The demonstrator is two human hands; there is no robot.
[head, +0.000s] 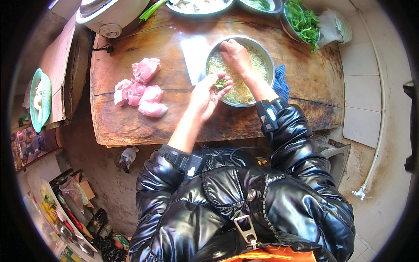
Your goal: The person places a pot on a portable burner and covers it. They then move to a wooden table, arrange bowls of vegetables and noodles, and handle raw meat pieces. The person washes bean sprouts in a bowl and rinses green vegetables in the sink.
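A round metal pot point(271, 62) stands on the wooden table, filled with bean sprouts point(257, 60) in what looks like water. My left hand point(206, 95) is at the pot's near left rim, palm up and fingers curled. Cupped in it is a small heap of green bean hulls point(220, 84). My right hand point(236, 55) reaches down into the pot near its far left wall. Its fingertips point down and are partly hidden, so whether they pinch anything is unclear. Raw meat chunks point(140, 90) lie on the table to the left.
Beside the pot lie a blue cloth point(281, 83) and a bright white sheet-like patch point(193, 55). Bowls of leafy greens point(301, 21) and pale cut pieces point(199, 6) line the far edge of the wooden table point(314, 75). A rice cooker point(114, 14) stands far left; a cat point(128, 156) is on the floor.
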